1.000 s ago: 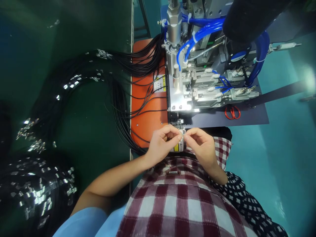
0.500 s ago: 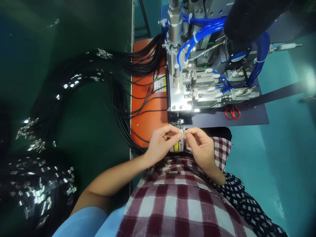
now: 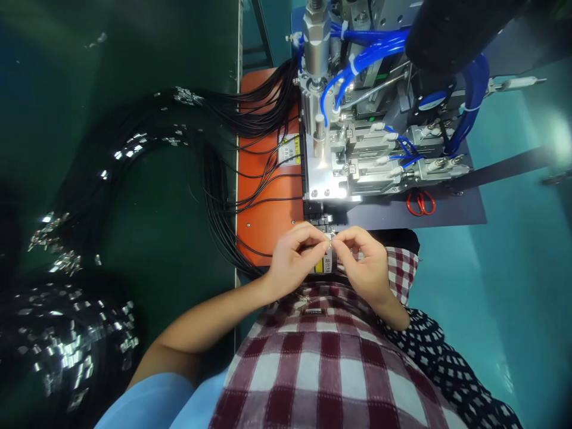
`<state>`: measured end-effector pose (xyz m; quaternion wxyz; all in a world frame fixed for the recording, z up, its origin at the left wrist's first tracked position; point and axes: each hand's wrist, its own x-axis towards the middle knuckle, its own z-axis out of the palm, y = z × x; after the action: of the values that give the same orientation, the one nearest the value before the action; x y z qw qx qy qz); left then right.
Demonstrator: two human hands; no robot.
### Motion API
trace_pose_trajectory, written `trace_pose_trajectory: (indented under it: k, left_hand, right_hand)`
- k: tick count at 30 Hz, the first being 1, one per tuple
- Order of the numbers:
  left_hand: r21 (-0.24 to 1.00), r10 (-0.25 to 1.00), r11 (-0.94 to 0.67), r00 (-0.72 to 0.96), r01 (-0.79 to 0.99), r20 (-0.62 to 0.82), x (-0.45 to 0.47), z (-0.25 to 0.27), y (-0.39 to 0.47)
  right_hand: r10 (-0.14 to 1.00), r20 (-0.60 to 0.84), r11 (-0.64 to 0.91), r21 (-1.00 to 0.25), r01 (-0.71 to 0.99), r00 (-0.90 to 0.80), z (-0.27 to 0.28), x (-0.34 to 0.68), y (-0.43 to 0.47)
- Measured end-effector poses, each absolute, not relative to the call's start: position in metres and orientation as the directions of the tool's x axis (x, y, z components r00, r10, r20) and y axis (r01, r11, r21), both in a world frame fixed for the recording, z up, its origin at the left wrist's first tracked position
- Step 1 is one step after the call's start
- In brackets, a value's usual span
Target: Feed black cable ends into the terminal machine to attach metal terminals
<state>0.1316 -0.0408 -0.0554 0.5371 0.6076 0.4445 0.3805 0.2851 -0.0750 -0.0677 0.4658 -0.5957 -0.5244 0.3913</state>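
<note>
My left hand (image 3: 292,256) and my right hand (image 3: 364,262) meet in front of the machine's near edge, each in a pinch of thumb and forefinger. Between the fingertips is something tiny and pale, too small to name; the fingers hide most of it. Just behind the hands is the small metal fixture (image 3: 328,219) at the machine's front. Below the fingertips shows a white and yellow label (image 3: 328,263) with printed characters. The orange plate (image 3: 270,235) lies beside my left hand, with black cables (image 3: 263,205) running across it into the machine.
The machine (image 3: 330,173) with metal cylinders and blue air tubes (image 3: 379,53) stands ahead. Red-handled scissors (image 3: 420,204) lie on its dark base plate. On the dark green surface (image 3: 156,238) at left lie bundles of black cables (image 3: 80,161) with shiny metal ends.
The fingertips of my right hand have moved slightly left, closer to those of my left hand. The thin pale thing between them shows less now. The machine and cables look unchanged.
</note>
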Motion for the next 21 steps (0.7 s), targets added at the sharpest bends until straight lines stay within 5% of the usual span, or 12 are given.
trace_pose_trajectory:
  k: [4,10,17,21]
  left_hand:
    - [0.939,0.903,-0.300,0.366,0.167,0.224,0.129,-0.058,-0.035]
    - [0.925,0.898,-0.179,0.440,0.335,0.014,0.123,-0.058,-0.022]
    - [0.692,0.818,-0.523,0.523,0.498,0.241,0.114,-0.070,-0.005]
    - [0.540,0.754,-0.626,0.614,0.563,0.235,0.111,-0.080,0.001]
  right_hand:
    - [0.994,0.020,-0.005,-0.971,0.241,0.103,-0.073,0.285,-0.072]
    - [0.995,-0.067,-0.079,-0.983,0.164,0.079,-0.085,0.293,-0.059]
    - [0.998,-0.055,-0.062,-0.951,0.304,0.033,-0.100,0.308,-0.034]
    - [0.998,-0.061,-0.061,-0.940,0.335,0.012,-0.104,0.310,-0.028]
